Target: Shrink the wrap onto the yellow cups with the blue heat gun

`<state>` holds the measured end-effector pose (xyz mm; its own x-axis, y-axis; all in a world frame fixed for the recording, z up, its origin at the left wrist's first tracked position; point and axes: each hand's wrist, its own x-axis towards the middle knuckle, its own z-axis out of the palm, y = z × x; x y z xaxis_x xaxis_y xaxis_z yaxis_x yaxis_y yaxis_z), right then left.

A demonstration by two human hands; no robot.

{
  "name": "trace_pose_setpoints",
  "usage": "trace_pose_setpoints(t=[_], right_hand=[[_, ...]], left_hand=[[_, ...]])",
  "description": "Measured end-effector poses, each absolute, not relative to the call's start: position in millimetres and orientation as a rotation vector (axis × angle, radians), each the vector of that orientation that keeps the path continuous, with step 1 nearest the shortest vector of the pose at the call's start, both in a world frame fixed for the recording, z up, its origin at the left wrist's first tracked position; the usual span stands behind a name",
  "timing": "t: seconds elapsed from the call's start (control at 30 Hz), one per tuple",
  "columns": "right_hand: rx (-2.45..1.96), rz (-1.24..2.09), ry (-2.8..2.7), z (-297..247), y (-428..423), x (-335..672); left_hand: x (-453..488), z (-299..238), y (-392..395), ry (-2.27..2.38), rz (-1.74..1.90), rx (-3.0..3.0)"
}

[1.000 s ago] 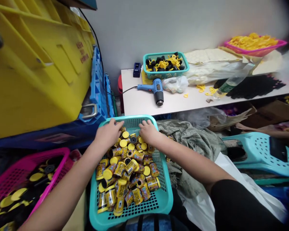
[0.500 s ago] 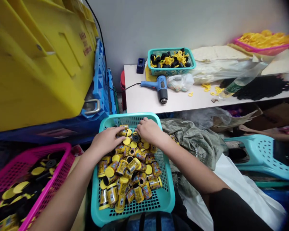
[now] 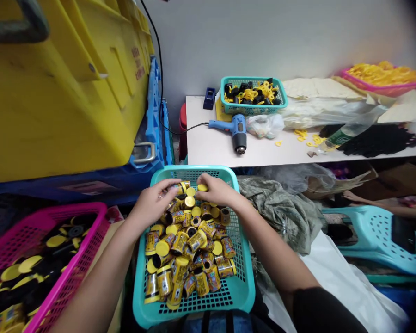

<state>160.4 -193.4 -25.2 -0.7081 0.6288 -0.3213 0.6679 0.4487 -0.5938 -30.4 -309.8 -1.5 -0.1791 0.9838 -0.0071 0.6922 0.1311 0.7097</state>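
A turquoise basket (image 3: 245, 273) on my lap holds many small printed yellow canisters (image 3: 197, 240), some with flat yellow lids, others showing dark open ends. At its far left part, my left hand (image 3: 154, 201) is closed around a canister (image 3: 180, 188) with its lid end toward the right. My right hand (image 3: 215, 190) pinches a piece with a round yellow lid (image 3: 203, 187) just above the pile; the fingers hide the rest of it. The two hands are a short gap apart.
To the left stand a pink basket (image 3: 99, 222) of black and yellow parts and a big yellow crate (image 3: 72, 115). A blue heat gun (image 3: 239, 132) and a turquoise parts basket (image 3: 284, 99) sit on the table. At right is a turquoise stool (image 3: 374, 226); another person's hand (image 3: 353, 196) shows behind it.
My right hand has lifted slightly from the pile with a yellow-lidded piece in its fingers. My left hand has closed on a canister. The dark ring-shaped end between the hands no longer shows.
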Motion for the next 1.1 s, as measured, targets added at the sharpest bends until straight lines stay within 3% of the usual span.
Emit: trace_pose_setpoints(t=[0.07,0.17,0.23,0.43,0.77,0.97,1.1], right_hand=[[1.116,-1.477,2.687,-18.8,-208.0,179.1],[0.874,-2.359,2.459,-13.8,-231.9,202.7],[0.882,-2.603,2.341,-13.1,-246.6,211.4],[1.157,-2.435,2.648,-13.1,-268.6,216.0],[1.042,-2.072,3.201,-7.6,-271.9,218.3],[1.022,-2.873,2.235,-6.4,-281.9,208.8],[1.009,-2.978,1.921,-13.8,-284.3,205.8]], left_hand=[[-28.4,6.8,-325.2,1.867,0.983,1.525],[-21.5,17.6,-346.0,1.881,1.1,1.43],[-14.9,21.4,-354.4,1.892,1.151,1.401],[1.6,20.7,-357.7,1.815,1.191,1.434],[3.0,22.9,-363.3,1.881,1.094,1.523],[1.4,20.7,-365.1,1.806,1.162,1.527],[0.7,17.3,-366.5,1.797,1.186,1.526]])
